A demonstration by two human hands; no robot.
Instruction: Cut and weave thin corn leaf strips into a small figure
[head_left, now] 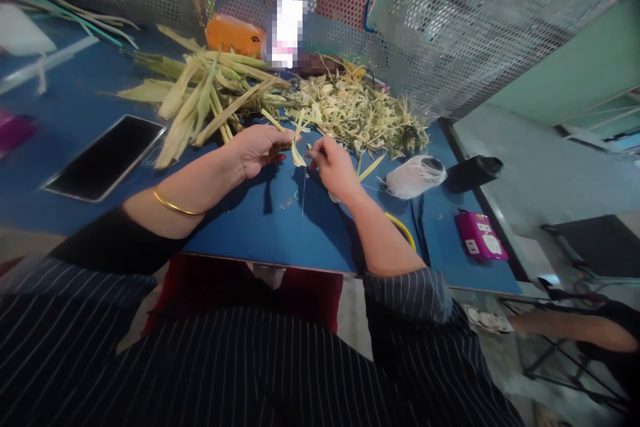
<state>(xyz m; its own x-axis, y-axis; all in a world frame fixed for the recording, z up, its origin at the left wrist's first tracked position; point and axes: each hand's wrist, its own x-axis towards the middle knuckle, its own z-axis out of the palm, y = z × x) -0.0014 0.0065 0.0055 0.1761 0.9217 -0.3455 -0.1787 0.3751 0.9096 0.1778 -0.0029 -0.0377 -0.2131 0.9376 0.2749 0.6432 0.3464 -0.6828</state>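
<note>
My left hand [260,147] is closed around a pale yellow leaf strip [296,150] that sticks out past its fingers, just above the blue table [260,227]. My right hand [333,167] is close beside it, fingers pinched on something thin I cannot make out near the strip's end. A thin thread or needle [303,193] hangs down between the two hands. Behind the hands lies a pile of long green-yellow leaves [205,97], and to its right a heap of shredded leaf scraps [357,110].
A dark phone or tablet [105,157] lies at the left. A white plastic bag [415,175], a black bottle on its side [473,172] and a pink device [481,235] sit at the right. A perforated metal screen [450,27] backs the table. Another person's leg [570,330] shows at lower right.
</note>
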